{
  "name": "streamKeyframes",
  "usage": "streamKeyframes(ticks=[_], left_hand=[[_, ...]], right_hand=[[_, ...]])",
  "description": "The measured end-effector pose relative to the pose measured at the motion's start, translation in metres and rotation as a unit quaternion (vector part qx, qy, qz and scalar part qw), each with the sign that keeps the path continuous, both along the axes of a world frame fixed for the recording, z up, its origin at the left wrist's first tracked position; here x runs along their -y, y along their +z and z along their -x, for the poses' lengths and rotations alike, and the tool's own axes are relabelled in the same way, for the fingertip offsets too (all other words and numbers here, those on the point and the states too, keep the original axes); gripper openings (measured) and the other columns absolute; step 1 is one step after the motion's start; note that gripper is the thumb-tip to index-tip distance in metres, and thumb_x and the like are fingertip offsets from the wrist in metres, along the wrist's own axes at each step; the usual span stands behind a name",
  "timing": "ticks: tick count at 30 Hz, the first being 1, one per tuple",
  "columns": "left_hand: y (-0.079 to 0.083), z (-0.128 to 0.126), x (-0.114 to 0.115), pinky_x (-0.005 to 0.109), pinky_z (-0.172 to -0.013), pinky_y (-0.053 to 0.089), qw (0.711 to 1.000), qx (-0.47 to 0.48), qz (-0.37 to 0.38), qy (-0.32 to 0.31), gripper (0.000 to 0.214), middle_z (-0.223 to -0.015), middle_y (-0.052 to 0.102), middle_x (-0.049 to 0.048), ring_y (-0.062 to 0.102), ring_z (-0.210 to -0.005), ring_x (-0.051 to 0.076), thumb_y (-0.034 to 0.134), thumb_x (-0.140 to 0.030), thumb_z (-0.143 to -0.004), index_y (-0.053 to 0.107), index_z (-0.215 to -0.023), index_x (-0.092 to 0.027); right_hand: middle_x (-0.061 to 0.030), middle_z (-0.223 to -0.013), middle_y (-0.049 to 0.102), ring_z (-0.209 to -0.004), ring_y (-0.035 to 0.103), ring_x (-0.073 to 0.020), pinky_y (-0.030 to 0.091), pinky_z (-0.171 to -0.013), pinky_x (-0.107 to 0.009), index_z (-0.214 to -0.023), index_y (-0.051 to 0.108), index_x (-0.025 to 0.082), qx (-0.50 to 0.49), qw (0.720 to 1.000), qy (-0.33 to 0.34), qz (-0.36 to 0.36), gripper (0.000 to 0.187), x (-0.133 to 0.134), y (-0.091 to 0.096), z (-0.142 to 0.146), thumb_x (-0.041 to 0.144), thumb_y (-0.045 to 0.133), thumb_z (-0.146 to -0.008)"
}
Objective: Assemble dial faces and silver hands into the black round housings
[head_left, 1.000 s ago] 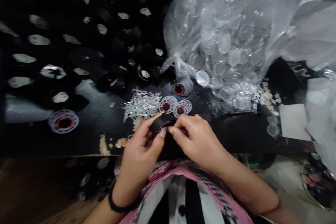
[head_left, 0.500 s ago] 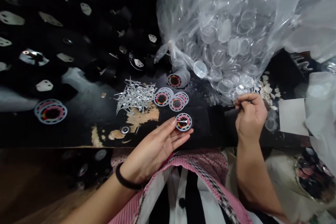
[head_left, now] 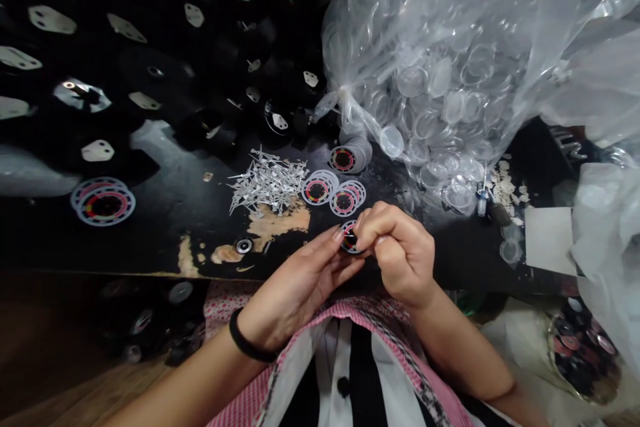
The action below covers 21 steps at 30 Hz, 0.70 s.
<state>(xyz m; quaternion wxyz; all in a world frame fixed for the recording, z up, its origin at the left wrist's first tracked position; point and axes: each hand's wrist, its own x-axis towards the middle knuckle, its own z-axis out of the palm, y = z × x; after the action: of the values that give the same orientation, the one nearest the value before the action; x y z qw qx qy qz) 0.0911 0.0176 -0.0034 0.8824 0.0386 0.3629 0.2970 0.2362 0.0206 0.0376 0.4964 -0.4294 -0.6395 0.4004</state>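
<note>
My left hand (head_left: pixel 313 270) holds a small round gauge dial (head_left: pixel 349 237) by its edge, thumb on the rim and fingers beneath. The dial is black with a red and white scale, and part of a white pointer shows on it. Over its right side, my right hand (head_left: pixel 400 247) is closed, fingertips curled down at the dial's face. Whatever those fingers pinch, if anything, is hidden. Just beyond lie loose dial plates (head_left: pixel 345 200), more overlapping dial plates (head_left: pixel 317 191) and a fanned stack of dial plates (head_left: pixel 344 159).
A heap of white pointers (head_left: pixel 270 180) lies left of the dials. A clear bag (head_left: pixel 425 93) of round transparent covers fills the back right. A small screwdriver-like tool (head_left: pixel 483 202) is beside it. Black parts with pale plates (head_left: pixel 97 150) crowd the left; a white card (head_left: pixel 550 240) lies right.
My right hand has moved left from beside the bag to the dial in my left hand. The small tool near the bag is now uncovered. The view has shifted slightly.
</note>
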Motion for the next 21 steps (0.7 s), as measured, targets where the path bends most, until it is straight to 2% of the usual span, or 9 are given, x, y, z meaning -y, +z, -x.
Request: streamKeyframes(ticks=[2, 5, 8, 12, 14, 15, 16, 18, 21], left_hand=[[0.0, 0.0, 0.001, 0.033, -0.096, 0.054, 1.0, 0.007, 0.005, 0.006, 0.018, -0.114, 0.075, 0.0074, 0.071, -0.102, 0.019, 0.07, -0.028, -0.088, 0.074, -0.103, -0.019], [-0.001, -0.001, 0.003, 0.032, -0.092, 0.056, 1.0, 0.002, 0.018, 0.022, 0.011, -0.108, 0.077, 0.004, 0.073, -0.094, 0.017, 0.069, -0.027, -0.089, 0.075, -0.096, -0.021], [0.002, -0.003, 0.003, 0.03, -0.089, 0.057, 0.999, -0.012, 0.019, 0.033, 0.01, -0.105, 0.078, 0.0027, 0.073, -0.093, 0.017, 0.069, -0.025, -0.087, 0.076, -0.094, -0.022], [0.006, -0.004, 0.002, 0.03, -0.087, 0.058, 0.999, -0.046, -0.023, -0.006, 0.014, -0.108, 0.078, 0.0042, 0.07, -0.104, 0.023, 0.068, -0.029, -0.087, 0.077, -0.095, -0.023], [0.007, -0.003, 0.002, 0.032, -0.088, 0.058, 0.999, -0.049, -0.021, -0.006, 0.016, -0.111, 0.077, 0.0049, 0.07, -0.106, 0.024, 0.069, -0.034, -0.087, 0.077, -0.096, -0.024], [0.006, -0.002, 0.002, 0.033, -0.09, 0.057, 0.999, -0.044, -0.016, 0.0, 0.017, -0.113, 0.077, 0.0055, 0.07, -0.106, 0.024, 0.07, -0.035, -0.086, 0.076, -0.097, -0.023], [0.006, -0.001, 0.002, 0.034, -0.094, 0.056, 0.999, -0.036, -0.012, 0.007, 0.018, -0.114, 0.076, 0.0065, 0.07, -0.106, 0.023, 0.071, -0.034, -0.086, 0.076, -0.098, -0.022], [0.005, 0.001, 0.002, 0.037, -0.1, 0.053, 1.0, -0.024, 0.0, 0.011, 0.019, -0.114, 0.076, 0.0089, 0.071, -0.105, 0.023, 0.071, -0.03, -0.087, 0.075, -0.101, -0.019], [0.006, 0.004, 0.002, 0.04, -0.102, 0.052, 0.999, -0.023, 0.016, 0.025, 0.017, -0.112, 0.076, 0.0107, 0.072, -0.104, 0.023, 0.069, -0.029, -0.089, 0.074, -0.1, -0.016]], right_hand=[[-0.0001, -0.065, 0.053, -0.063, 0.055, -0.0162, 0.049, -0.061, -0.035, -0.075, 0.058, 0.025, -0.006, 1.0, -0.021, 0.005, 0.025, 0.008, 0.006, -0.003, 0.025, 0.042, -0.095], [-0.0014, -0.061, 0.051, -0.061, 0.056, -0.0197, 0.05, -0.059, -0.038, -0.071, 0.056, 0.03, 0.079, 0.993, -0.06, 0.057, 0.028, 0.023, 0.012, -0.007, 0.04, 0.046, -0.094], [-0.001, -0.059, 0.051, -0.062, 0.056, -0.0205, 0.051, -0.061, -0.038, -0.069, 0.056, 0.031, 0.155, 0.982, -0.037, 0.102, 0.023, 0.024, 0.004, -0.004, 0.041, 0.054, -0.089], [0.001, -0.063, 0.055, -0.058, 0.054, -0.0147, 0.051, -0.062, -0.032, -0.073, 0.055, 0.026, 0.089, 0.995, 0.034, -0.006, 0.022, 0.005, -0.008, 0.008, 0.024, 0.042, -0.09], [0.0008, -0.068, 0.057, -0.062, 0.056, -0.0132, 0.051, -0.063, -0.03, -0.077, 0.057, 0.023, 0.063, 0.996, 0.06, -0.022, 0.021, -0.001, -0.002, 0.009, 0.016, 0.041, -0.089], [0.0008, -0.069, 0.058, -0.064, 0.057, -0.0131, 0.051, -0.063, -0.03, -0.079, 0.059, 0.023, 0.044, 0.998, 0.051, -0.015, 0.02, -0.002, 0.003, 0.005, 0.016, 0.042, -0.089], [0.0009, -0.07, 0.058, -0.062, 0.056, -0.013, 0.05, -0.062, -0.03, -0.081, 0.06, 0.023, 0.017, 1.0, 0.023, -0.008, 0.019, -0.002, 0.009, 0.0, 0.018, 0.044, -0.09], [0.0017, -0.066, 0.054, -0.055, 0.051, -0.0127, 0.047, -0.057, -0.031, -0.084, 0.062, 0.024, -0.047, 0.995, -0.082, -0.02, 0.021, 0.0, 0.019, -0.019, 0.025, 0.043, -0.092], [0.0039, -0.056, 0.044, -0.049, 0.043, -0.0129, 0.043, -0.055, -0.031, -0.088, 0.064, 0.023, -0.066, 0.965, -0.247, -0.053, 0.024, 0.003, 0.014, -0.058, 0.027, 0.041, -0.093]])
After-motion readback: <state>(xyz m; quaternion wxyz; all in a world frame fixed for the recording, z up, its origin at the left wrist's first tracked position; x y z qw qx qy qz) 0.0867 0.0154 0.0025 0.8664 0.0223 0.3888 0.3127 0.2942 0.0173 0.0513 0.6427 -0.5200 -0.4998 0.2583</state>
